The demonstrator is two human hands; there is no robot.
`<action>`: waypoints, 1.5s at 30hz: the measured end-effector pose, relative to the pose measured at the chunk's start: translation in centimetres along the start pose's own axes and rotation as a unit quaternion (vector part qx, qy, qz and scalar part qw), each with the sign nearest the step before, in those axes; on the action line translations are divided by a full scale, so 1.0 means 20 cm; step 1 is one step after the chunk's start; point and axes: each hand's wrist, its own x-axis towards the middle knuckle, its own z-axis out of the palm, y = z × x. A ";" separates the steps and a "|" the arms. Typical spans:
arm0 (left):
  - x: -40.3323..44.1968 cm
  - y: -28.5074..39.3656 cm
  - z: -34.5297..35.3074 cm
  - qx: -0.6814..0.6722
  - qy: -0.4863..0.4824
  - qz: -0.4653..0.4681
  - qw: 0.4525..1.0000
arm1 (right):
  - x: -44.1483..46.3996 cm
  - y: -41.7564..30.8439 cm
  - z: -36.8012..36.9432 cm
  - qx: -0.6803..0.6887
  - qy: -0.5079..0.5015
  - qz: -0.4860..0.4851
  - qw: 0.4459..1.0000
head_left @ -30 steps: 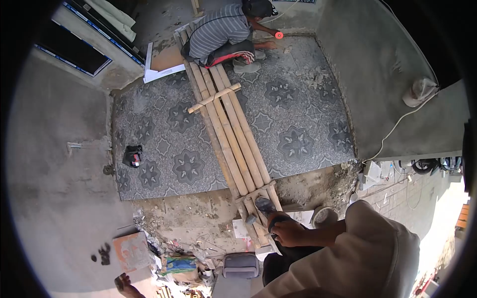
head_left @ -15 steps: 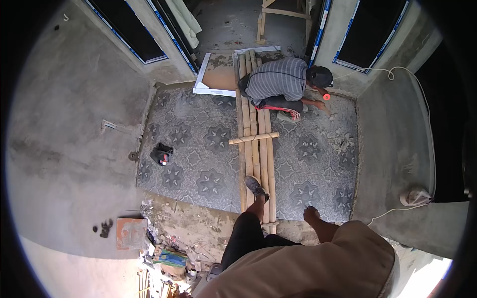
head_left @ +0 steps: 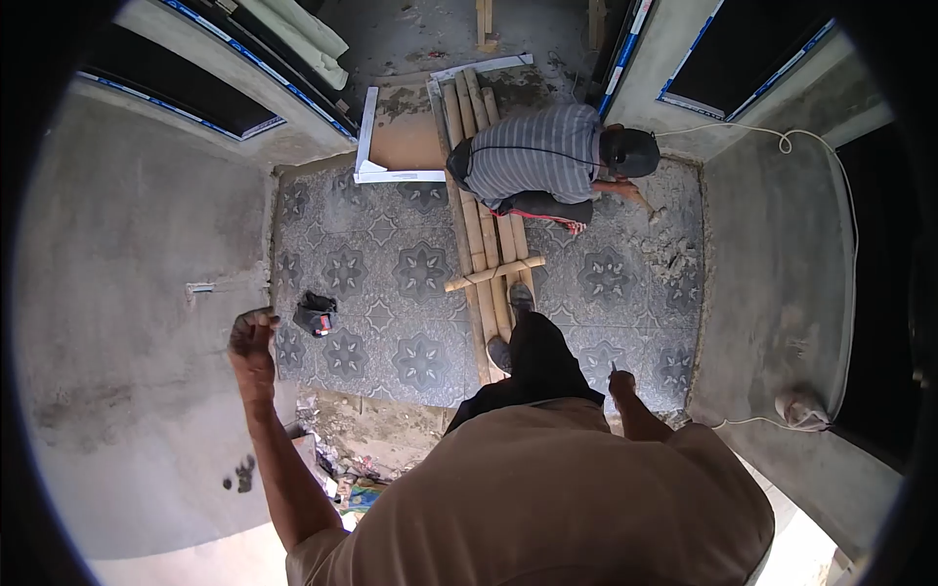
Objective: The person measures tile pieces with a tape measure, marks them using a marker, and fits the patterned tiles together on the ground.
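My left hand (head_left: 252, 342) is raised at the left, in front of the grey wall, with its fingers curled and dark at the tips; what they hold, if anything, is too small to name. My right hand (head_left: 621, 383) hangs low over the patterned tiles (head_left: 606, 278), its fingers closed, with a small thin tip showing that I cannot identify. Between the two hands, my feet in dark shoes stand on a walkway of bamboo poles (head_left: 485, 244) tied by a crosspiece (head_left: 495, 273).
A person in a striped shirt (head_left: 537, 151) crouches on the poles ahead, one hand near rubble (head_left: 669, 254) on the tiles. A black bag (head_left: 316, 313) lies on the left tiles. A white-edged frame (head_left: 401, 177) borders the doorway. A cable (head_left: 853, 225) runs along the right wall.
I have stepped forward along the poles, both feet now on them. My left hand has risen into view at the left. The crouching person's red round object is no longer visible.
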 end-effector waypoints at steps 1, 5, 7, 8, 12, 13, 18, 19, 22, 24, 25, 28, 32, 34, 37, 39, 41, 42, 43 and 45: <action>0.16 0.39 0.03 0.021 0.002 0.109 0.994 | -0.03 -0.03 -0.07 -0.014 -0.032 -0.018 0.999; 0.36 1.66 -0.10 0.115 -0.012 0.438 0.892 | 0.16 -0.06 -0.13 -0.082 0.021 -0.118 0.989; 0.33 2.06 -0.29 0.091 -0.127 0.491 0.857 | 0.36 -0.10 -0.37 -0.006 -0.137 -0.064 0.988; 0.31 2.10 -0.28 0.102 -0.128 0.525 0.835 | 0.52 -0.08 -0.35 0.090 -0.135 -0.051 0.985; 0.34 2.06 -0.20 0.104 -0.122 0.586 0.794 | 0.89 -0.29 -1.29 0.454 -0.007 0.018 0.891; 0.38 2.03 -0.17 0.101 -0.120 0.585 0.795 | 1.00 -0.36 -1.50 0.529 0.026 0.014 0.848; 0.63 1.91 -0.10 0.084 -0.099 0.579 0.805 | 1.43 -0.50 -2.08 0.537 0.139 -0.079 0.829; 0.67 1.90 -0.09 0.083 -0.095 0.577 0.807 | 1.36 -0.57 -2.26 0.582 0.098 -0.027 0.807; 0.83 1.85 -0.09 0.077 -0.084 0.574 0.811 | 1.33 -0.60 -2.38 0.575 0.091 0.001 0.813; 0.94 1.82 -0.10 0.070 -0.073 0.572 0.814 | 1.39 -0.55 -2.18 0.541 0.125 0.010 0.831; 0.99 1.81 -0.11 0.070 -0.067 0.568 0.817 | 1.40 -0.53 -2.05 0.537 0.095 0.052 0.837; 1.15 1.78 -0.13 0.069 -0.054 0.555 0.828 | 1.26 -0.48 -1.82 0.444 -0.025 0.083 0.892; 1.38 1.72 -0.07 0.055 -0.053 0.554 0.829 | 1.13 -0.51 -1.59 0.334 -0.103 0.109 0.931; 1.49 1.69 -0.03 0.049 -0.048 0.554 0.830 | 1.13 -0.62 -1.70 0.439 -0.123 0.164 0.875; 1.69 1.68 0.02 0.027 -0.046 0.558 0.828 | 1.20 -0.76 -1.86 0.304 -0.067 -0.033 0.950; 1.83 1.65 0.01 0.008 -0.041 0.560 0.828 | 1.33 -0.83 -1.97 0.070 0.024 -0.194 0.978; 1.99 1.62 0.03 -0.021 -0.022 0.563 0.826 | 1.46 -0.93 -2.10 0.320 0.013 -0.080 0.944; 2.08 1.62 0.05 -0.039 -0.012 0.564 0.825 | 1.55 -0.97 -2.12 0.470 0.017 0.004 0.883; 2.17 1.62 0.07 -0.067 0.004 0.567 0.821 | 1.61 -1.00 -2.17 0.441 0.011 -0.015 0.897; 2.39 1.58 0.18 -0.139 0.037 0.577 0.804 | 1.90 -1.07 -2.52 0.325 -0.010 -0.036 0.945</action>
